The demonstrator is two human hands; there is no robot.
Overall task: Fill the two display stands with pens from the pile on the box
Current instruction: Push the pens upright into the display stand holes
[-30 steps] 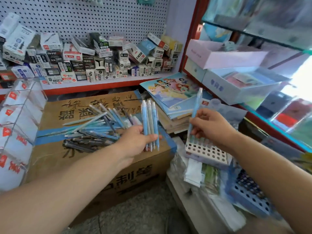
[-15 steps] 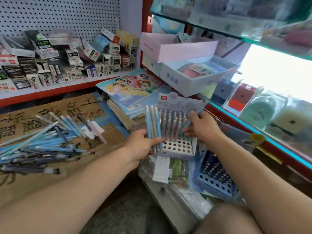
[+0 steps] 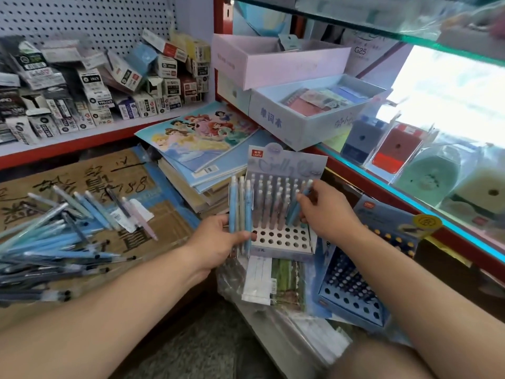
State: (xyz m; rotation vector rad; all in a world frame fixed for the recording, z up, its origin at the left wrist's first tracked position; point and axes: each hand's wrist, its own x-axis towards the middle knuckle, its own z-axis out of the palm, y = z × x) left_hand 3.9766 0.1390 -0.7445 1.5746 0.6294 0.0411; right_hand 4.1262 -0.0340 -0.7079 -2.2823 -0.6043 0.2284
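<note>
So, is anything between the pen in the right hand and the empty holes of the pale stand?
Nothing visible does. The pen in the right hand tilts just above the pale stand's empty front holes; the left hand's three pens cover only its left edge.

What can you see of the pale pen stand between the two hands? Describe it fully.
The pale pen stand looks like card: a white base pierced with rows of round holes and an upright backing card with a red logo. Back rows hold upright pens; front rows are empty. It rests on plastic-wrapped packets. The right hand pinches a blue pen at its right side; the left hand holds three blue pens beside its left edge.
</note>
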